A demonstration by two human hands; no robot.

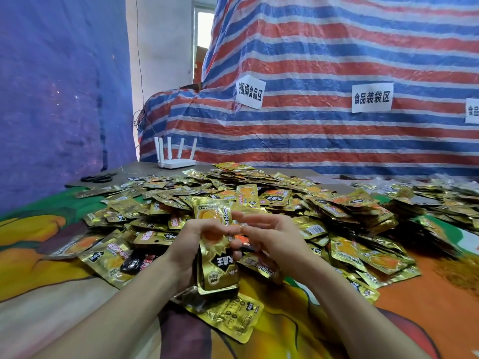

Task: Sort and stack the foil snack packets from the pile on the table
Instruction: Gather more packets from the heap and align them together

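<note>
Foil snack packets (259, 193), "食品装袋区" sign (372, 97) behind

Two bare hands: one left hand (193, 244), one right hand (269, 239). One small stack of gold foil packets (216, 257) between them, the number of packets in it impossible to count. One sprawling pile of packets (259, 187) on one table (39, 275), far too many to count. One white router (176, 161) with four or five antennas, hard to tell which. One pair of black scissors (97, 178). Three white paper signs (372, 97) on one striped tarp (337, 47), the third cut off at the edge.
</note>
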